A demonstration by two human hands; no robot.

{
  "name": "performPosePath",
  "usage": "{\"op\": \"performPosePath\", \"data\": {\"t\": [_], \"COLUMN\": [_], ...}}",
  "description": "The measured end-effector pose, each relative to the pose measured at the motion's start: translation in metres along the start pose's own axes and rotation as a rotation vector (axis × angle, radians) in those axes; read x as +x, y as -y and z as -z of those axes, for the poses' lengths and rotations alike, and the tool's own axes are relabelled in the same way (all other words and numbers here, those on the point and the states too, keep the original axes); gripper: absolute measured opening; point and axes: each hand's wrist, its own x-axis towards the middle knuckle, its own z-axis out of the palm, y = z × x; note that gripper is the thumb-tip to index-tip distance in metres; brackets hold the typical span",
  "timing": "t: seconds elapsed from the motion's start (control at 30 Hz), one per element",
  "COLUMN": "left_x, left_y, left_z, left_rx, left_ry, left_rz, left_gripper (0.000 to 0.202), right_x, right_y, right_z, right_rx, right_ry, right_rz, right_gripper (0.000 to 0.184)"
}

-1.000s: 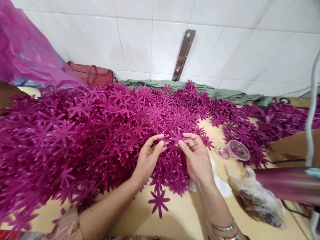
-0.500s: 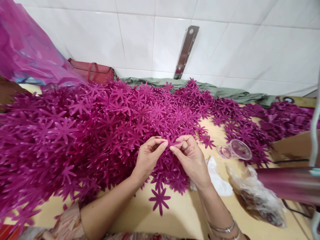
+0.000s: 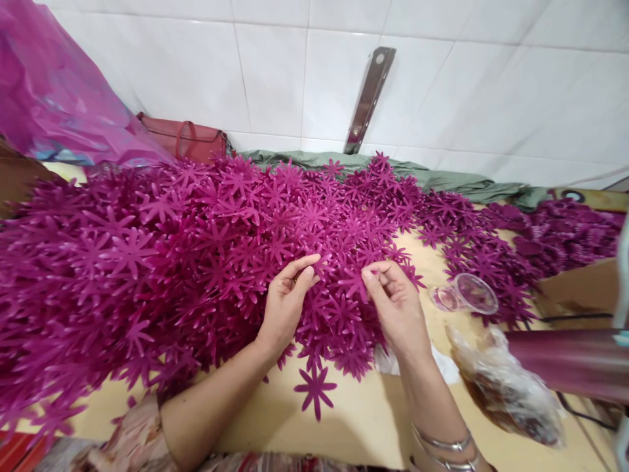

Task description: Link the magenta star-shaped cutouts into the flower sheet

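Observation:
A big heap of magenta flower-shaped cut-outs (image 3: 162, 262) covers the yellow table (image 3: 354, 426). My left hand (image 3: 285, 303) rests on the heap's near edge, thumb and fingers pinched on a flower cut-out (image 3: 322, 263). A short gap to the right, my right hand (image 3: 399, 307), with bangles on its wrist, pinches another flower cut-out (image 3: 354, 282) at its petals. One loose flower (image 3: 314, 389) lies flat on the table below the hands.
A clear plastic cup (image 3: 466, 294) lies on its side right of my right hand. A crumpled plastic bag (image 3: 506, 388) and white tissue (image 3: 435, 364) lie nearby. A red handbag (image 3: 185, 139), pink plastic bag (image 3: 59, 105), green cloth (image 3: 417, 176) and metal bracket (image 3: 369, 98) line the tiled wall.
My hands were together on one flower cluster half a second ago; now they have pulled apart, each with a piece pinched. The view has shifted slightly.

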Motion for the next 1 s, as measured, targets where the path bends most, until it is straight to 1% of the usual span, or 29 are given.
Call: {"op": "performPosePath", "data": {"t": [0.07,0.13,0.2,0.23,0.27,0.33,0.43,0.5,0.57,0.63,0.9,1.0], "left_x": [0.001,0.001,0.001,0.0,-0.001,-0.003,-0.005,-0.004,-0.003,-0.002,-0.002,-0.002], "left_y": [0.001,0.002,0.003,0.003,0.003,0.004,0.006,0.007,0.008,0.008,0.004,0.004], "left_z": [0.001,0.001,0.0,-0.001,-0.002,-0.003,-0.003,-0.002,-0.001,-0.001,-0.003,-0.003], "left_rx": [-0.015,-0.027,-0.038,-0.036,-0.029,-0.013,0.016,0.042,0.059,0.059,0.028,0.018], "left_ry": [0.011,0.017,0.035,0.053,0.074,0.115,0.141,0.132,0.121,0.121,0.168,0.163], "left_rz": [-0.007,-0.008,-0.012,-0.011,-0.007,0.013,0.038,0.035,0.03,0.029,0.061,0.061], "left_gripper": [0.026,0.028,0.034,0.037,0.04,0.046,0.051,0.05,0.047,0.043,0.035,0.034], "right_x": [0.001,0.0,-0.001,-0.002,-0.003,-0.004,-0.004,-0.004,-0.004,-0.005,-0.005,-0.005], "right_y": [-0.001,0.001,0.005,0.007,0.009,0.01,0.006,0.003,0.001,0.001,0.0,0.001], "right_z": [0.003,0.003,-0.001,-0.003,-0.006,-0.009,-0.012,-0.012,-0.012,-0.012,-0.017,-0.018], "right_rx": [-0.183,-0.34,-0.383,-0.374,-0.356,-0.293,-0.101,0.011,0.043,0.022,-0.063,-0.092], "right_ry": [-0.123,-0.256,-0.32,-0.318,-0.296,-0.206,-0.037,0.03,0.048,0.048,0.072,0.087], "right_rz": [0.074,0.186,0.259,0.276,0.282,0.249,0.124,0.044,-0.001,-0.007,0.06,0.065], "right_gripper": [0.065,0.055,0.048,0.047,0.047,0.048,0.052,0.058,0.062,0.064,0.07,0.072]}}
